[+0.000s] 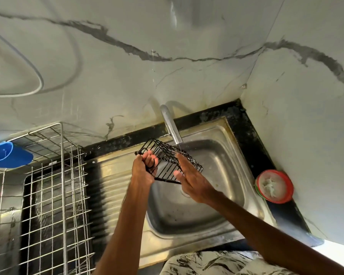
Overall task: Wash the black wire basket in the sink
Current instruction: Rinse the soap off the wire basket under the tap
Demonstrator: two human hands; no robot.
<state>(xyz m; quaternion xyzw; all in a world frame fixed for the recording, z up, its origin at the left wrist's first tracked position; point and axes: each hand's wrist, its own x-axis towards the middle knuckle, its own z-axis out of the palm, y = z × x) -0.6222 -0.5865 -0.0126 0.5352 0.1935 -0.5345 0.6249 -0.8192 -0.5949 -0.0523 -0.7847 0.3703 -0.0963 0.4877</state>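
A small black wire basket [167,155] hangs tilted over the steel sink [216,161], just under the tap spout [171,126]. A thin stream of water falls from the spout beside the basket's far edge. My left hand [144,169] grips the basket's left end, fingers curled through the wires. My right hand [189,179] lies flat with straight fingers against the basket's right side.
A large silver wire dish rack [54,185] stands on the drainboard at the left, with a blue plastic holder [6,154] on its rim. A red-rimmed round tub [274,186] sits on the black counter at the sink's right. Marbled wall tiles rise behind.
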